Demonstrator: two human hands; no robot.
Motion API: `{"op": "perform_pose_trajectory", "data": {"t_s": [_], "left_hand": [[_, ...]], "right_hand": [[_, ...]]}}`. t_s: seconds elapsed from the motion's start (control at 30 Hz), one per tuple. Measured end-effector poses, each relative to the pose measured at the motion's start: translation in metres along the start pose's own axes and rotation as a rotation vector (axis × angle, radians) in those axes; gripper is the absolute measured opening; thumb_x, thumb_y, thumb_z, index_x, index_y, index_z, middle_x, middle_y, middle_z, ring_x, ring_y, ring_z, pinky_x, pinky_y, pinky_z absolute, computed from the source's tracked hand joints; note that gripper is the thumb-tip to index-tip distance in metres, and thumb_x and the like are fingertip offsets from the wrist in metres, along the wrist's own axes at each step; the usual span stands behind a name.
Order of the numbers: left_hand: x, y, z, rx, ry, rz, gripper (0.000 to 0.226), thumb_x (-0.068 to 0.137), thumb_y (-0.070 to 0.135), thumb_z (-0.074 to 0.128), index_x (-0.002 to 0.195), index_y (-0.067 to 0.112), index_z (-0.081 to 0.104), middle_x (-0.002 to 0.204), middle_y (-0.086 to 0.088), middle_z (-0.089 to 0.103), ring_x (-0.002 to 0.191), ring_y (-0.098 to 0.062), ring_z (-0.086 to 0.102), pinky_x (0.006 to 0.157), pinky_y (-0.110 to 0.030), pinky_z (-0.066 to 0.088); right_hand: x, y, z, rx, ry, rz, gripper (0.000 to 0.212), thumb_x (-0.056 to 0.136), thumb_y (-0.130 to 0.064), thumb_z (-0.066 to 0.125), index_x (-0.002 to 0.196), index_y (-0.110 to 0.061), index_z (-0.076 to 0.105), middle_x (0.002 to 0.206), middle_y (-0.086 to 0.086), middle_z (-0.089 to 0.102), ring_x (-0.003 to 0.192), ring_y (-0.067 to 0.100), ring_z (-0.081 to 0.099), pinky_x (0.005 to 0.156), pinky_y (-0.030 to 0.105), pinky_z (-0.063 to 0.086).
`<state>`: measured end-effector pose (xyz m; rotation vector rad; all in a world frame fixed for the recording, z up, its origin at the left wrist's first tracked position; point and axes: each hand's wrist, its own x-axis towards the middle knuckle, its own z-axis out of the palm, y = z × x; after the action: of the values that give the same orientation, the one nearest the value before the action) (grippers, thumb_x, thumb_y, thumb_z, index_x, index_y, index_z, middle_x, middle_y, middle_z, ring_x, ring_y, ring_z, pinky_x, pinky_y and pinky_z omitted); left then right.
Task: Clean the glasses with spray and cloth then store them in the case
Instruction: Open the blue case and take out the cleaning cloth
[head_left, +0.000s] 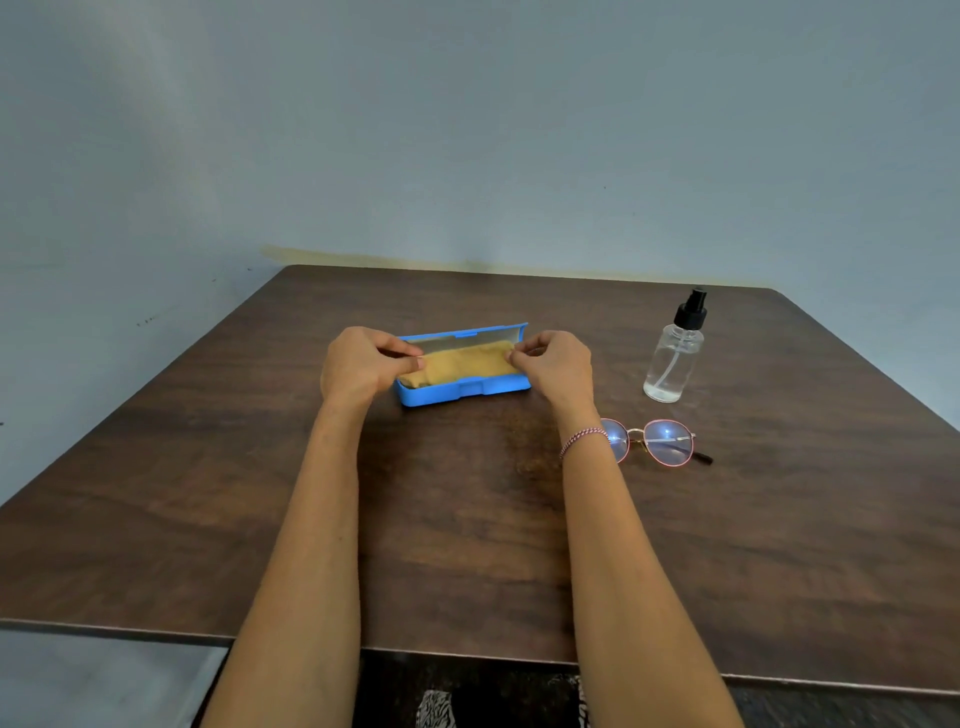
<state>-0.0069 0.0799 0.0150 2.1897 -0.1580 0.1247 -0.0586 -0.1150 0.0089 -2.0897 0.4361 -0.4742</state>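
Observation:
A blue glasses case (470, 391) lies open in the middle of the table, its lid tipped back. A folded yellow cloth (465, 365) fills it. My left hand (358, 366) pinches the cloth's left end at the case's left side. My right hand (558, 364) pinches the cloth's right end at the case's right side. Round glasses (655, 441) with a thin pink-gold frame lie on the table to the right of my right wrist, partly hidden by it. A clear spray bottle (675, 353) with a black pump stands upright behind the glasses.
The dark wooden table (260, 493) stands against a pale blue wall. Its front edge runs just below my forearms. The bottle and glasses sit in the right half.

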Motion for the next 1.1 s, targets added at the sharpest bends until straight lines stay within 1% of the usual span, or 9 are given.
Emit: {"op": "perform_pose_trajectory", "data": {"t_s": [0.13, 0.3, 0.43, 0.5, 0.7, 0.83, 0.93, 1.0, 1.1], "left_hand": [[-0.001, 0.000, -0.006, -0.089, -0.035, -0.012, 0.020, 0.072, 0.019, 0.079, 0.091, 0.017, 0.075, 0.089, -0.002, 0.069, 0.092, -0.012, 0.059, 0.081, -0.024, 0.044], [-0.005, -0.002, -0.010, -0.194, -0.016, 0.031, 0.020, 0.072, 0.019, 0.079, 0.091, 0.016, 0.075, 0.085, -0.001, 0.070, 0.085, -0.008, 0.059, 0.066, -0.013, 0.041], [-0.009, 0.003, -0.012, -0.282, -0.025, 0.049, 0.018, 0.075, 0.015, 0.076, 0.092, 0.011, 0.074, 0.076, 0.004, 0.067, 0.069, 0.004, 0.058, 0.056, -0.001, 0.039], [-0.012, 0.005, -0.013, -0.338, -0.035, 0.048, 0.013, 0.076, 0.014, 0.075, 0.089, 0.013, 0.073, 0.075, 0.007, 0.066, 0.063, 0.008, 0.056, 0.055, -0.003, 0.038], [-0.015, 0.010, -0.018, -0.478, -0.149, 0.049, 0.006, 0.080, 0.011, 0.071, 0.086, 0.014, 0.070, 0.085, 0.000, 0.069, 0.079, -0.007, 0.063, 0.066, -0.018, 0.055], [-0.017, 0.016, -0.016, -0.508, -0.271, 0.015, 0.008, 0.083, 0.008, 0.066, 0.079, 0.015, 0.066, 0.083, -0.001, 0.068, 0.076, -0.010, 0.064, 0.062, -0.019, 0.055], [-0.018, 0.019, -0.011, -0.515, -0.337, 0.018, 0.017, 0.085, 0.005, 0.061, 0.072, 0.017, 0.060, 0.072, 0.001, 0.065, 0.062, -0.008, 0.061, 0.055, -0.019, 0.052], [-0.019, 0.021, -0.007, -0.561, -0.362, 0.016, 0.017, 0.085, 0.002, 0.060, 0.076, 0.017, 0.060, 0.067, 0.003, 0.067, 0.058, -0.007, 0.062, 0.055, -0.020, 0.053], [-0.023, 0.025, -0.002, -0.612, -0.431, -0.002, 0.013, 0.087, 0.008, 0.061, 0.095, 0.018, 0.065, 0.077, -0.001, 0.072, 0.065, -0.010, 0.068, 0.063, -0.023, 0.057]], "right_hand": [[-0.001, -0.002, 0.000, 0.130, -0.032, -0.003, 0.005, 0.081, -0.015, 0.068, 0.085, -0.014, 0.065, 0.071, -0.005, 0.059, 0.068, 0.007, 0.054, 0.067, 0.023, 0.046], [-0.001, -0.002, -0.001, 0.239, -0.007, -0.013, 0.010, 0.080, -0.009, 0.068, 0.084, -0.017, 0.064, 0.076, -0.001, 0.063, 0.072, 0.012, 0.056, 0.070, 0.031, 0.049], [0.000, -0.003, 0.000, 0.356, 0.010, 0.029, 0.017, 0.081, -0.006, 0.067, 0.084, -0.021, 0.060, 0.089, 0.008, 0.068, 0.075, 0.014, 0.058, 0.075, 0.036, 0.055], [0.000, -0.004, -0.001, 0.468, -0.009, 0.069, 0.018, 0.083, -0.003, 0.065, 0.088, -0.019, 0.059, 0.088, 0.006, 0.064, 0.075, 0.012, 0.058, 0.072, 0.030, 0.057], [-0.001, -0.011, -0.003, 0.675, -0.009, 0.105, 0.019, 0.087, 0.000, 0.059, 0.101, -0.012, 0.054, 0.088, 0.001, 0.057, 0.089, 0.019, 0.059, 0.068, 0.029, 0.059], [-0.001, -0.013, -0.002, 0.758, 0.021, 0.075, 0.023, 0.088, 0.000, 0.059, 0.105, -0.014, 0.053, 0.091, 0.002, 0.060, 0.095, 0.022, 0.062, 0.069, 0.030, 0.059], [-0.002, -0.014, 0.000, 0.771, 0.052, 0.025, 0.025, 0.087, 0.000, 0.059, 0.107, -0.014, 0.052, 0.090, 0.003, 0.060, 0.089, 0.017, 0.060, 0.071, 0.030, 0.058], [-0.003, -0.017, 0.000, 0.766, 0.097, -0.021, 0.026, 0.086, -0.001, 0.061, 0.106, -0.015, 0.052, 0.088, 0.002, 0.059, 0.084, 0.016, 0.059, 0.072, 0.031, 0.056], [-0.007, -0.023, 0.000, 0.742, 0.150, -0.134, 0.026, 0.084, 0.000, 0.064, 0.103, -0.015, 0.053, 0.085, -0.002, 0.057, 0.079, 0.016, 0.057, 0.072, 0.029, 0.053]]}}
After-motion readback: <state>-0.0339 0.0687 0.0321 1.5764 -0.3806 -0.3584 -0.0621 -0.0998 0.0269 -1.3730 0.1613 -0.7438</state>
